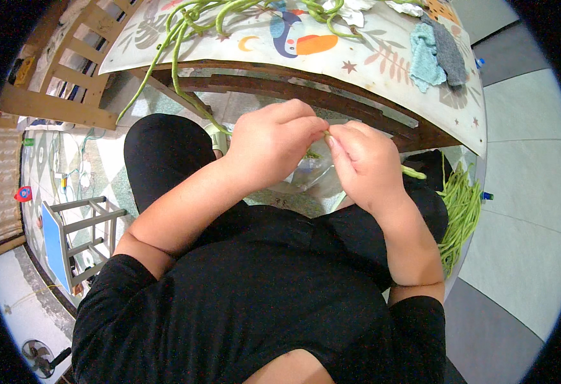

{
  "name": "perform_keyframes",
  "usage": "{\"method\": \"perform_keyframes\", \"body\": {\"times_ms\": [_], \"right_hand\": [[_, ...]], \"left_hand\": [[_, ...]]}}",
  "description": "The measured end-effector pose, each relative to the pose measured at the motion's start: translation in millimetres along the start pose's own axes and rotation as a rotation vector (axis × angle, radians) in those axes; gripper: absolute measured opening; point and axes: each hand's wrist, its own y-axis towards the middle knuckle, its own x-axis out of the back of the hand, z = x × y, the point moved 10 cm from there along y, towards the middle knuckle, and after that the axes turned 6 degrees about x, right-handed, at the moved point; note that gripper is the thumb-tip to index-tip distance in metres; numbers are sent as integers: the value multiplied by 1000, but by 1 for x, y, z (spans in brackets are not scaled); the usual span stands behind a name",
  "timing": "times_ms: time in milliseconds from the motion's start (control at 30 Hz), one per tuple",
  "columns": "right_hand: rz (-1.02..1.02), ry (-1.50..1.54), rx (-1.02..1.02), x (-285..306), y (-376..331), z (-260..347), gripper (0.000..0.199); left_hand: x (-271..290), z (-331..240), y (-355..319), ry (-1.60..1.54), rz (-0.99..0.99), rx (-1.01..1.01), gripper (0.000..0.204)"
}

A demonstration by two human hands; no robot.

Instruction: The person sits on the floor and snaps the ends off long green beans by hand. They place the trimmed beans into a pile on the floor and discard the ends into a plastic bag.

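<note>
My left hand [274,141] and my right hand [367,160] meet above my lap, each with its fingers pinched on a green long bean [413,173]. One end of the bean pokes out past the right hand's outer side. Between the two sets of fingertips only a short bit of it shows. Below the hands is a clear plastic bag or bowl [303,178] with some green pieces in it, partly hidden by my hands. Another long bean hangs from the table and reaches down close to my left wrist; whether it touches the hand I cannot tell.
A table with a printed cover [242,61] stands ahead, with more long beans [226,9], a teal cloth [426,57] and a grey cloth [450,54] on top. A heap of long beans [459,221] lies at my right. To the left are a blue-topped stool [55,246] and a wooden chair [56,109].
</note>
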Motion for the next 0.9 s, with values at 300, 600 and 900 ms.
{"method": "perform_keyframes", "body": {"times_ms": [300, 600, 900], "right_hand": [[-155, 888, -348, -20, -11, -23, 13], [-256, 816, -169, -6, -8, -23, 12], [-102, 420, -475, -28, -22, -104, 12]], "left_hand": [[17, 18, -4, -525, -211, 169, 8], [8, 21, -9, -842, -178, 174, 11], [-168, 130, -68, -1175, 321, 993, 38]]}}
